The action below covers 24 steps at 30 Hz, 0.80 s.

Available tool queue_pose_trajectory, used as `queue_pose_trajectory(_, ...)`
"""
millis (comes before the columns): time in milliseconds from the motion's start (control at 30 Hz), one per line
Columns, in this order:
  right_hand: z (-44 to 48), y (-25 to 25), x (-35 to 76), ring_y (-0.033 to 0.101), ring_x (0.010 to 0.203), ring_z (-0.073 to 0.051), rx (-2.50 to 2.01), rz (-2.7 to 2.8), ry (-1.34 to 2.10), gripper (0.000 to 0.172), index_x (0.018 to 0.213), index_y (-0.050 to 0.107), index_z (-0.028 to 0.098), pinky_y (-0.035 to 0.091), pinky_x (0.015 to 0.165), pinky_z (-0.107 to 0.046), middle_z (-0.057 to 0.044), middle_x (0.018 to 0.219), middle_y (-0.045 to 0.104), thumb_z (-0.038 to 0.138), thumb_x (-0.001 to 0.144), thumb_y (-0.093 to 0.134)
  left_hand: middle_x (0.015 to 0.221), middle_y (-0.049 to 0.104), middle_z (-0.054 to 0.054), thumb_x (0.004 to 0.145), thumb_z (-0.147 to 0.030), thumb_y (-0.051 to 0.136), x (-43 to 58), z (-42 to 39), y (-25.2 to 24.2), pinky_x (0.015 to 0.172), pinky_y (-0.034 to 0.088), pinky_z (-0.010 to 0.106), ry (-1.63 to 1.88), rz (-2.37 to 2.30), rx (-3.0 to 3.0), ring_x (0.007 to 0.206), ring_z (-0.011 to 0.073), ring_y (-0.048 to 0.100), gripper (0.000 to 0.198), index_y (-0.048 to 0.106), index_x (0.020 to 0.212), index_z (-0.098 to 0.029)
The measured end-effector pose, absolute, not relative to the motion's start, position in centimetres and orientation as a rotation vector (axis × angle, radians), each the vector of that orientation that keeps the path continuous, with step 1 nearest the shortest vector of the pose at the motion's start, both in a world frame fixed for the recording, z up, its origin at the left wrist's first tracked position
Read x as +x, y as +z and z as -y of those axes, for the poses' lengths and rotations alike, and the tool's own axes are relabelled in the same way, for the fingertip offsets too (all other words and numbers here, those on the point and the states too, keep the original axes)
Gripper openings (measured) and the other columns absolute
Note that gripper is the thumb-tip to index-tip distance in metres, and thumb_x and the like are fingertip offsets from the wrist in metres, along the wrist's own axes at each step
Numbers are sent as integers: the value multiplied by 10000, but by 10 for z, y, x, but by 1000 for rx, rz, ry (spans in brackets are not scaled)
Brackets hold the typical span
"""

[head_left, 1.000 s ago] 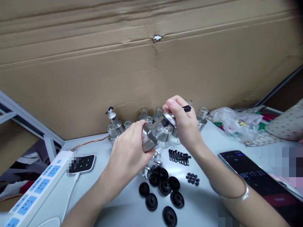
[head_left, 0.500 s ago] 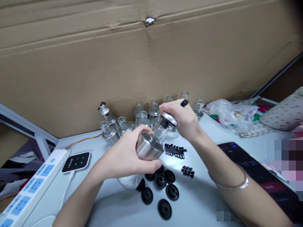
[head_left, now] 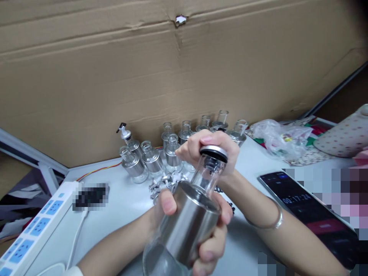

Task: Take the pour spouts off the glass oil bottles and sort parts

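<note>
A glass bottle with a brushed-metal sleeve is held tilted in front of me, its neck pointing up and to the right. My left hand is wrapped round the sleeve, thumb on one side and fingers on the other. At the neck sits a pourer stopper with a silver rim and a black ribbed plug, the plug partly inside the glass. My right hand is closed over the pourer's top, hiding most of it; a bit of black shows above the knuckles.
Several sleeved glass bottles stand behind, one fitted with a pourer. Small silver parts lie before them. A power strip runs along the left, a phone lies right, near a plastic bag. Cardboard rises behind.
The bottle has come nearer to me and lower, and now stands more upright. Both hands have kept their hold. The black discs on the table are now hidden behind the bottle and left hand.
</note>
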State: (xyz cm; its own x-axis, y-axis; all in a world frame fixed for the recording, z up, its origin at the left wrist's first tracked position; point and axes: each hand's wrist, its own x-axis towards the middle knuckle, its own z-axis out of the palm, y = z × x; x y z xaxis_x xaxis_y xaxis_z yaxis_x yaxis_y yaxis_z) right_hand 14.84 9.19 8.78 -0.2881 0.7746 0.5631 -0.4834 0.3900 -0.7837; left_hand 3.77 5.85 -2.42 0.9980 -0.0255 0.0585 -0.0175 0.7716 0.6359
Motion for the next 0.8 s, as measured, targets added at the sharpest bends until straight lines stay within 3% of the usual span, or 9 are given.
queue_pose_trajectory(167, -91, 89, 151, 282, 421, -119, -342, 1383, 1182, 416, 447, 389, 226, 277, 454, -297, 12, 416, 330, 405, 821, 413, 604, 572, 19, 501, -654, 580, 31, -65, 2, 505, 489, 338, 6, 126, 730, 485, 207, 608, 695, 526, 1011, -185)
queue_pose_trajectory(233, -91, 93, 158, 327, 446, -121, -402, 1432, 1125, 364, 455, 424, 211, 288, 469, -292, -2, 447, 386, 341, 794, 447, 639, 590, 8, 474, -565, 652, 24, -71, 23, 512, 497, 338, -6, 97, 776, 481, 191, 602, 690, 504, 1028, -181)
queue_pose_trajectory(367, -90, 104, 171, 376, 478, -115, -573, 1519, 1026, 274, 473, 476, 189, 301, 497, -283, -5, 473, 430, 243, 739, 444, 708, 618, 8, 501, -360, 740, 7, -83, 69, 548, 488, 300, 29, -258, 1008, 554, 160, 599, 563, 501, 982, -191)
queue_pose_trajectory(533, -95, 107, 175, 359, 495, -103, -793, 1607, 912, 278, 474, 432, 190, 290, 516, -273, 15, 481, 386, 252, 744, 418, 739, 595, -12, 560, -373, 746, -7, -79, 109, 576, 422, 243, 274, -754, 1720, 639, 129, 540, 416, 530, 855, -174)
queue_pose_trajectory(700, -102, 101, 174, 298, 509, -98, -994, 1660, 879, 282, 473, 369, 192, 237, 514, -272, 29, 492, 306, 256, 744, 409, 639, 573, -44, 686, -364, 618, -9, -56, 118, 535, 388, 232, 321, -1259, 2186, 554, 131, 526, 353, 533, 994, -215)
queue_pose_trajectory(800, -105, 98, 177, 265, 517, -103, -1114, 1712, 894, 279, 477, 342, 195, 217, 508, -277, 29, 501, 281, 237, 744, 414, 682, 614, -27, 728, -333, 558, -7, -46, 113, 536, 395, 236, 336, -1405, 2342, 544, 150, 556, 363, 524, 1079, -248)
